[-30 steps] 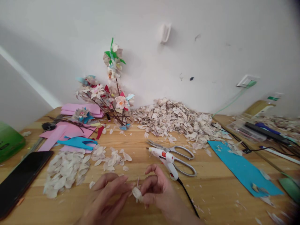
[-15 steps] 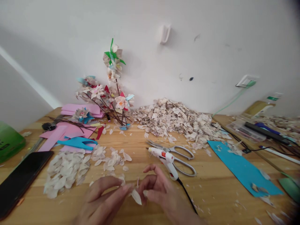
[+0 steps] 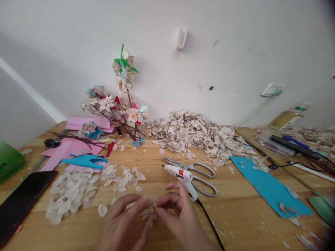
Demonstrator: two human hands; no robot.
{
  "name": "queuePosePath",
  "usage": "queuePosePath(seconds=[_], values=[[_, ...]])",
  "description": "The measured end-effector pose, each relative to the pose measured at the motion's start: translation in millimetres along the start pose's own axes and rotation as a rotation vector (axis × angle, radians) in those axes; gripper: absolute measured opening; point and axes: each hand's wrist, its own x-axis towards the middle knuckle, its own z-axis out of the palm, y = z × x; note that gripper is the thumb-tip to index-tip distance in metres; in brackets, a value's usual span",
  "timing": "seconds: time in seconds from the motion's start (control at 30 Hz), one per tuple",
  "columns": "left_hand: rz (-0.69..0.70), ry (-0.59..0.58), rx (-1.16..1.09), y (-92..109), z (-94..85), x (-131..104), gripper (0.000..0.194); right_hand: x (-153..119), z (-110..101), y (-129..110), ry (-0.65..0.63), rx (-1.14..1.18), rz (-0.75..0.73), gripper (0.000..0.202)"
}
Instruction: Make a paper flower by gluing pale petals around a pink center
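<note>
A small pale petal flower (image 3: 151, 213), with pinkish bits at its lower end, is pinched between my hands near the table's front. My left hand (image 3: 125, 221) closes thumb and fingers on its left side. From the right, my right hand (image 3: 180, 214) grips it between thumb and index finger, with the other fingers curled. The fingers hide part of the flower. One loose petal (image 3: 102, 210) lies left of my left hand. Beyond it spreads a heap of pale translucent petals (image 3: 68, 191). A white glue gun (image 3: 184, 177) rests across silver scissors (image 3: 206, 179), just past my right hand.
Finished flowers on twigs (image 3: 131, 115) lean at the wall beside a big pile of dried petals (image 3: 193, 132). Pink sheets (image 3: 86, 122) and a phone (image 3: 24, 202) lie left; blue paper (image 3: 269, 188) lies right. The glue gun's black cord (image 3: 209, 219) runs toward the front edge.
The white petal that stuck out between my hands has turned out of clear sight, and a petal cluster shows there. My right fingers have closed in on it. A loose petal is uncovered at left.
</note>
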Motion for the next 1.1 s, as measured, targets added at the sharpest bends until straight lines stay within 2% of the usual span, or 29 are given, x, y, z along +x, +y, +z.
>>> queuePosePath(seconds=[0.17, 0.3, 0.43, 0.53, 0.63, 0.73, 0.9, 1.1], values=[[-0.150, 0.001, -0.148, 3, 10.9, -3, 0.065, -5, -3, 0, -0.083, -0.117, -0.135, 0.037], [-0.527, 0.048, -0.445, 5, 18.0, -5, 0.052, -11, -8, 1, -0.128, -0.228, -0.200, 0.032], [-0.971, 0.026, -0.894, 5, 19.6, -3, 0.045, -12, -10, 5, -0.123, -0.240, -0.194, 0.027], [-1.126, 0.063, -1.136, 3, 19.2, 0, 0.047, -8, -8, 7, -0.076, -0.212, -0.228, 0.024], [-1.177, 0.145, -1.205, 1, 20.1, 2, 0.046, -4, -4, 8, -0.044, -0.192, -0.245, 0.023], [-1.213, 0.168, -1.244, 2, 22.3, 2, 0.048, -1, 0, 8, -0.063, -0.157, -0.195, 0.027], [-1.172, 0.123, -1.239, 2, 24.2, -2, 0.051, 0, 3, 8, -0.058, -0.028, -0.086, 0.033], [-1.096, 0.071, -1.093, 2, 20.0, 0, 0.052, 1, 0, 8, -0.069, -0.045, -0.055, 0.031]])
